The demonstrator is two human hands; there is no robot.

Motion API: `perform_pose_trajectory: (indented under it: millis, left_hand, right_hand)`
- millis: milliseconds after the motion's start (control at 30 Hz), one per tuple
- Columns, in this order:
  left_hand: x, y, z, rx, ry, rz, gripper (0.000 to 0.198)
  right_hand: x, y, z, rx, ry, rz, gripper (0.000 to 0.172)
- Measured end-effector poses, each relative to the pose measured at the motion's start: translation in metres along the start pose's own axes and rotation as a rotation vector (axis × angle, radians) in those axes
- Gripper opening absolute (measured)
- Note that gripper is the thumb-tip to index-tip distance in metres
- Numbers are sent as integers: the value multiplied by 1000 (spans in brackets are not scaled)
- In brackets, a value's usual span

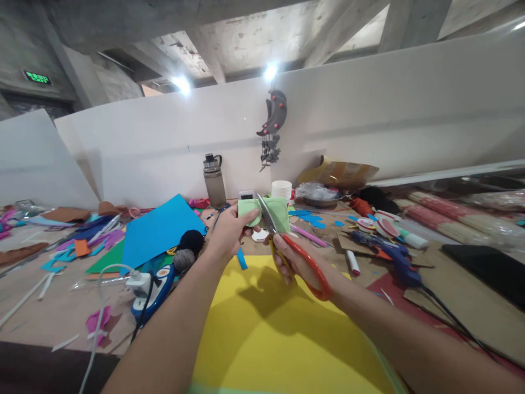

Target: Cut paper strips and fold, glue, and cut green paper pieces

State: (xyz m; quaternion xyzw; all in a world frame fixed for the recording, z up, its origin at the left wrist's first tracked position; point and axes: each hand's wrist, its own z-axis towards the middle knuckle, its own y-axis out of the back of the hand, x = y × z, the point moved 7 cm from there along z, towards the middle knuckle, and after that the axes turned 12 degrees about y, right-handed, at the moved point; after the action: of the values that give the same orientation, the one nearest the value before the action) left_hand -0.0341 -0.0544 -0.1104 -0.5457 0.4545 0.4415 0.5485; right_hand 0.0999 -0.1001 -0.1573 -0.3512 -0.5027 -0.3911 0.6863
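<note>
My left hand (pixel 231 230) pinches a piece of light green paper (pixel 281 212) between thumb and fingers, holding it up above the table. My right hand (pixel 289 257) is closed around a pair of scissors (pixel 310 266) with red-orange and yellow handles. The blades lie across the green paper, pointing up and to the left; a cut line seems to run round its left part. Below both hands lies a large yellow sheet (pixel 262 328) with their shadow on it. A narrow blue strip (pixel 241 259) rests at that sheet's far edge.
A water bottle (pixel 214 183) and stacked white cups (pixel 281 190) stand at the back. Leftward are a blue sheet (pixel 158 230), yarn balls (pixel 184 260) and a blue power strip (pixel 158 293) with cables. To the right are a blue glue gun (pixel 394 257), a marker (pixel 353 262) and wrapped sticks (pixel 447 219).
</note>
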Motion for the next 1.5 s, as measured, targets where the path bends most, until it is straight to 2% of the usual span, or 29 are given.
perform_pose_trajectory:
  millis: [67, 133, 267, 467, 633, 733, 933, 1000, 1200, 1333, 1500]
  left_hand:
    - [4, 1, 1, 9, 79, -99, 29]
    - [6, 0, 1, 14, 109, -122, 29]
    - [1, -2, -1, -4, 1, -21, 29]
    - [-2, -2, -2, -74, -103, 118, 28]
    - [-10, 2, -6, -153, -176, 300, 25]
    - [-15, 4, -11, -216, -212, 403, 24]
    - [-15, 10, -11, -264, -206, 363, 23]
    - [-12, 10, -8, -240, -169, 265, 24]
    - [-2, -7, -6, -34, -6, -44, 33]
    - [1, -19, -11, 79, 62, -73, 33]
    - [1, -25, -14, 130, 72, -77, 32]
  right_hand:
    - [0, -7, -2, 34, -42, 147, 45]
    - [0, -8, -3, 33, -49, 157, 47]
    - [2, -2, -2, -38, 20, -43, 50]
    - [-11, -14, -6, 5, -95, 264, 50]
    - [-7, -11, -7, 6, -53, 141, 48]
    - [-9, -11, -6, 35, -60, 160, 47]
    - [-12, -11, -5, 54, -48, 136, 48]
    - [-8, -11, -6, 38, -27, 90, 48]
    - [13, -8, -7, -31, 73, -60, 48]
    - [16, -7, -6, -51, 94, -77, 49]
    - [13, -6, -6, -51, 57, -37, 49]
